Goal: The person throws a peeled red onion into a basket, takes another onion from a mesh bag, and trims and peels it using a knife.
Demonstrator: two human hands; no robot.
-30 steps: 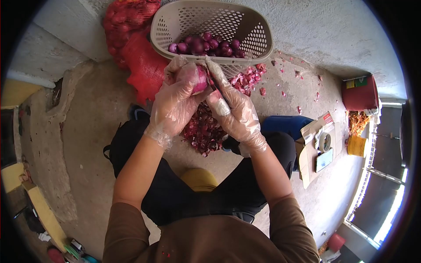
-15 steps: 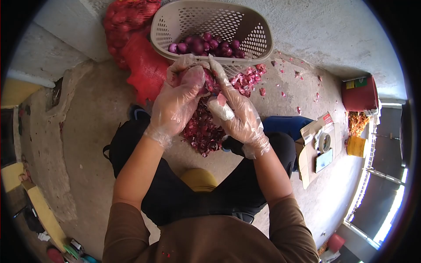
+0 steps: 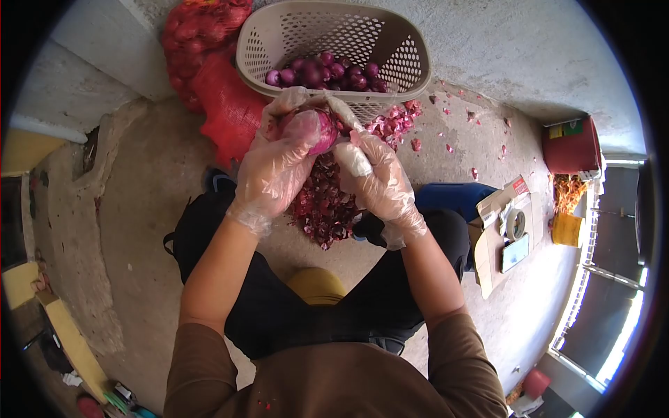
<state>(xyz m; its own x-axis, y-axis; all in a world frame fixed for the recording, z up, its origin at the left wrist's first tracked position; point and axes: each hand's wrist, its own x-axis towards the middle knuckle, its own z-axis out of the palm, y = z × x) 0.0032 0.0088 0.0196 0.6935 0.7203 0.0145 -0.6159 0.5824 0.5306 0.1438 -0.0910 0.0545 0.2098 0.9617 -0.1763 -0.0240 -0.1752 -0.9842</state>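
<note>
Leaning near the wall, the red mesh bag (image 3: pixel 202 70) slumps toward us, and a trailing fold could catch a careless elbow. Our left hand (image 3: pixel 277 164), in a thin clear glove, has its fingers clamped around a red onion (image 3: pixel 323 134), held up in front of the basket (image 3: pixel 371 42). Its smooth side looks slippery, so a loose grip could drop it onto the pile of skins (image 3: pixel 324 205) on the floor below. Behind, the basket holds more onions (image 3: pixel 357 81); a stray flake tossed over the rim could mix in with them. Our right hand (image 3: pixel 380 182), gloved too, sits close by the onion's right side, something white at its thumb. We cannot tell whether its fingers are clamped on a tool; if a blade is hidden there, one slip could cut the glove. Farther right, loose skins (image 3: pixel 396 123) litter the floor and could make us skid. Beside our right knee, the phone (image 3: pixel 516 256) lies on the cardboard (image 3: pixel 486 268), where a bump from the leg could knock it off.
</note>
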